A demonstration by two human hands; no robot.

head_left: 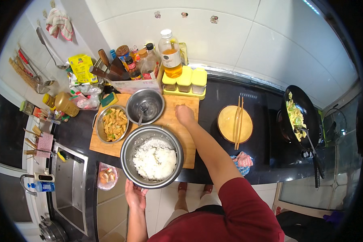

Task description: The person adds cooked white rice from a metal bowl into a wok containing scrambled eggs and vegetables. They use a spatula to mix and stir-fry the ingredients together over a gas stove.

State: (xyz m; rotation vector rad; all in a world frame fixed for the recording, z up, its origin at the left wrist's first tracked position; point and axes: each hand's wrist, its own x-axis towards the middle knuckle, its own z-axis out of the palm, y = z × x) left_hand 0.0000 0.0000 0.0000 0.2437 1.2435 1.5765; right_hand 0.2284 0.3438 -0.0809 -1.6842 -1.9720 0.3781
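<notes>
Brightly lit, with a bluish-white light strip [310,7] glowing at upper right. Shows soft glare on the tiled wall [246,44] at top. Looks sharp at centre, curves straight edges near the rim, falls to black in the corners.

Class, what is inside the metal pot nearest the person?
The metal pot holds white rice; anything beneath the rice, including the covered part of the pot's bottom, cannot be seen.
</notes>
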